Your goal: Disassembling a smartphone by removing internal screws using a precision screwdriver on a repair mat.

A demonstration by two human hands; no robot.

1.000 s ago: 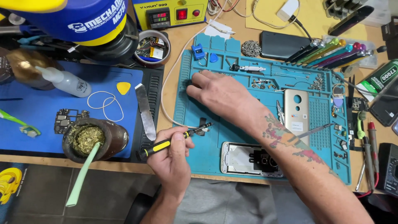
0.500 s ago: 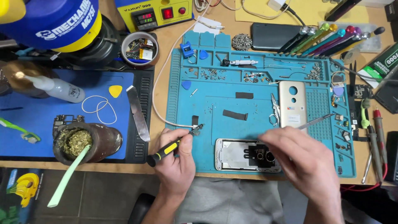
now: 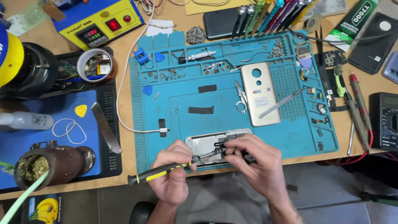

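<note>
Blue mat [image 3: 182, 124]: spread on the wooden tabletop [image 3: 124, 182]; small parts are scattered along its far edge.
Opened phone [image 3: 203, 143]: laid at the mat's near edge, partly covered by both hands.
Left hand [image 3: 172, 176]: clamped on a black-and-yellow screwdriver [image 3: 159, 171], whose tip is pointed right, into the phone.
Right hand [image 3: 255, 164]: closed, fingertips pinched at the screwdriver's tip (what is pinched cannot be told).
Gold back cover [image 3: 260, 93]: set further off on the mat, tweezers [image 3: 282, 103] lying across it.
Cup of green herb [image 3: 49, 166]: stood near left.
</note>
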